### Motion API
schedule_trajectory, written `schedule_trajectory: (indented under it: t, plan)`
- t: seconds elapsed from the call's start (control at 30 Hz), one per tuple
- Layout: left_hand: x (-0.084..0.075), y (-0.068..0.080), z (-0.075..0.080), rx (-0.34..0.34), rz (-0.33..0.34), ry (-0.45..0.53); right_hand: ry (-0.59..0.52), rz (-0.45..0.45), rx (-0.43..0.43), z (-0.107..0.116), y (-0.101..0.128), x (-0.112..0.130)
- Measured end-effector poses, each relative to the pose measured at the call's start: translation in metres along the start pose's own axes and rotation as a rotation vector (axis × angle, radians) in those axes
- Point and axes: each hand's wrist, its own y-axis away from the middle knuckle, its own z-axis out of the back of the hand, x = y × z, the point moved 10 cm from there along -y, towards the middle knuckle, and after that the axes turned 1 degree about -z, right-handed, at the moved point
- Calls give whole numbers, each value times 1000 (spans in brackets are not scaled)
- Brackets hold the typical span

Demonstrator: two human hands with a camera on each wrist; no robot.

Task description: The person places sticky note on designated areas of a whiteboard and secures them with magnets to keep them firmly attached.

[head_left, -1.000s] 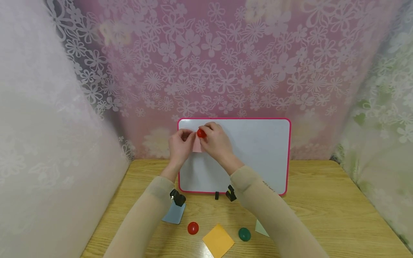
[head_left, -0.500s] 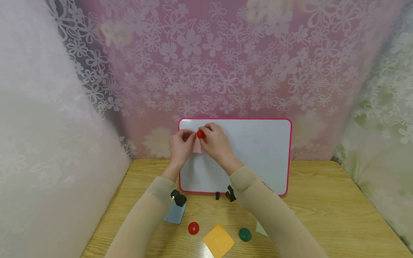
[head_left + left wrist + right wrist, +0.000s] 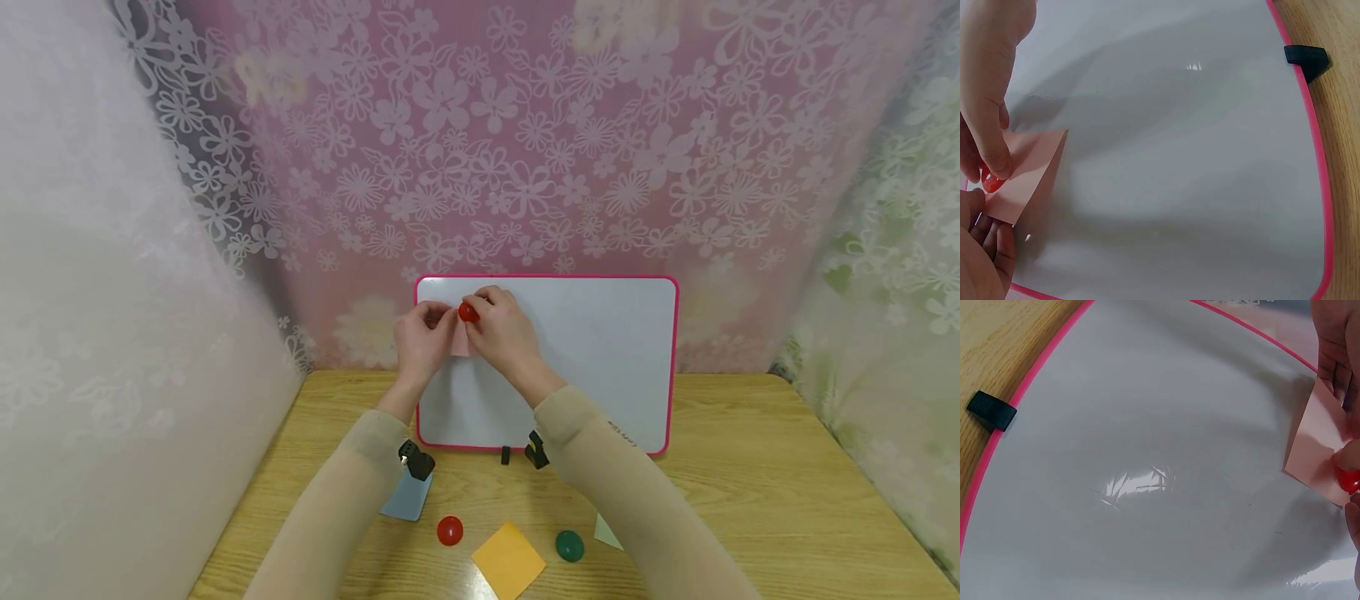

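A wooden table (image 3: 750,467) is seen inside a booth hung with floral lace curtains (image 3: 525,150), and a pink-framed whiteboard (image 3: 592,350) is propped upright at its far edge on small black feet. A pink paper note (image 3: 1022,172) is held flat against the upper left part of the board, and a red round magnet (image 3: 468,312) is set on its top edge. The magnet is pinched in the grip of the right hand (image 3: 504,329), whose fingertips are closed around it. The note is steadied by the left hand (image 3: 420,337) just beside the magnet on the left; in the left wrist view its fingers are curled at the note's corner, though it cannot be told whether the paper is pinched or only pressed. In the right wrist view the magnet shows at the note's edge, right under the fingers.

Judged from this, the pinning of the first note is nearly done: the magnet appears seated, but neither hand is released. Below the hands, nearer the person, a blue note (image 3: 407,497), a second red magnet (image 3: 450,530), an orange note (image 3: 508,560), a green magnet (image 3: 570,546) and a pale green note (image 3: 607,532) lie on the table, unpinned
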Motion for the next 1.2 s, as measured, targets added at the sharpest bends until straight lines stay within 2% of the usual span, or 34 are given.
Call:
schedule_trajectory:
  t: [0.37, 0.7, 1.2]
  plan:
    - [2, 2, 2, -2, -1, 24, -5, 10, -27, 6, 1, 1]
    - [6, 5, 4, -1, 20, 54, 13, 8, -13, 5, 4, -2]
    - [14, 14, 10, 0, 26, 42, -47, 17, -90, 23, 19, -14]
